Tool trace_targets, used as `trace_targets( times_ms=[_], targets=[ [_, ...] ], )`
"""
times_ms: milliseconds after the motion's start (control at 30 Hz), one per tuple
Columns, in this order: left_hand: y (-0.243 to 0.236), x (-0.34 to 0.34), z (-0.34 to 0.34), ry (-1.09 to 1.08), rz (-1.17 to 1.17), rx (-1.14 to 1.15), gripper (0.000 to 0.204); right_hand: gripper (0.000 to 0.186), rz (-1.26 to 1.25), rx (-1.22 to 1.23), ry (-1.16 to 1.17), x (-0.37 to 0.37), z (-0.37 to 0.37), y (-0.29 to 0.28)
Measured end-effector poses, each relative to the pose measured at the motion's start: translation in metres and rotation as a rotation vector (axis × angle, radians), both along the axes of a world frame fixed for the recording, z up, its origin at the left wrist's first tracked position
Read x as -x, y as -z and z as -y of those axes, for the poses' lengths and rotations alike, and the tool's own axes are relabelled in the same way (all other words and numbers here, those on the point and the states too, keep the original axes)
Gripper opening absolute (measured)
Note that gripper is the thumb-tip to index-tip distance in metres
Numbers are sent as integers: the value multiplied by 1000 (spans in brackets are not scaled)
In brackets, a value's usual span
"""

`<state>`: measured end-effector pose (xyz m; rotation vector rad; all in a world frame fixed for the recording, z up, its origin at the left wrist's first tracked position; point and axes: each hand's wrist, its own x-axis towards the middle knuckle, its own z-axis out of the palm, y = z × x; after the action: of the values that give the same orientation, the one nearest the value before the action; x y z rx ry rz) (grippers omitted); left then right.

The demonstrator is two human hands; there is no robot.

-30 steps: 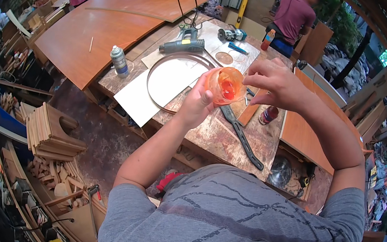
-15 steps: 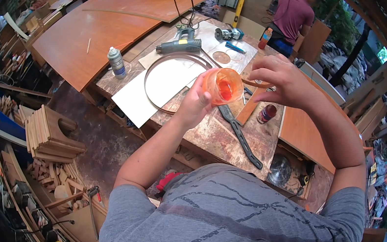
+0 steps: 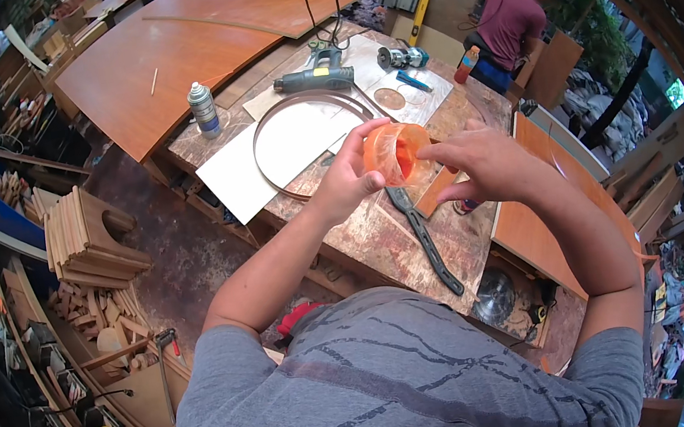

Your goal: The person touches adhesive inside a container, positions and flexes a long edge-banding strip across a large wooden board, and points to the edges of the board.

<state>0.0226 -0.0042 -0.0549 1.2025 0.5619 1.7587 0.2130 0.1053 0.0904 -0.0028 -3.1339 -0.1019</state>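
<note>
My left hand (image 3: 348,179) grips an orange see-through plastic jar (image 3: 387,157), tilted with its mouth toward my right hand. Bright orange-red matter shows inside. The fingers of my right hand (image 3: 479,161) are apart; its index finger reaches to the jar's mouth, and whether it touches the contents I cannot make out. Under that hand a small dark bottle (image 3: 465,206) is mostly hidden on the worktable (image 3: 364,245). Below the jar lies a long dark bar-like tool (image 3: 427,245). A coil of brown edging strip (image 3: 258,160) rests on a white panel (image 3: 223,178) to the left.
A spray can (image 3: 204,110), heat gun (image 3: 313,79), green-and-black power tool (image 3: 402,57) and bottle of orange liquid (image 3: 467,64) stand or lie farther back. Large brown panels (image 3: 187,43) cover the far left. Two other people work beyond the table. Stacked wood pieces (image 3: 91,231) sit left.
My right hand has moved left and down, its index finger now at the jar's mouth. The jar has turned toward it. The far person in green has shifted right.
</note>
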Motion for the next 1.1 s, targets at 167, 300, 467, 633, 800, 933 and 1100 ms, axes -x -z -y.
trace_targets(
  times_ms=[167,300,467,633,800,933,1100],
  targets=[
    [5,3,-2,-13,-28,-8,106,64,167,332,110,5,1,-7],
    [9,3,-2,-4,-16,-10,104,67,195,482,235,9,7,-14],
    [3,0,-1,-15,-37,29,113,68,145,263,102,10,-3,2],
    [2,1,-1,-32,-42,30,114,69,223,190,109,13,-2,1],
    [6,4,-1,-15,-30,-5,105,69,232,468,129,10,-2,-4],
    [5,3,-1,-51,-34,30,113,68,199,339,140,15,2,-2],
    [6,1,-1,-49,-28,37,113,65,309,364,115,10,-3,-1]
  ],
)
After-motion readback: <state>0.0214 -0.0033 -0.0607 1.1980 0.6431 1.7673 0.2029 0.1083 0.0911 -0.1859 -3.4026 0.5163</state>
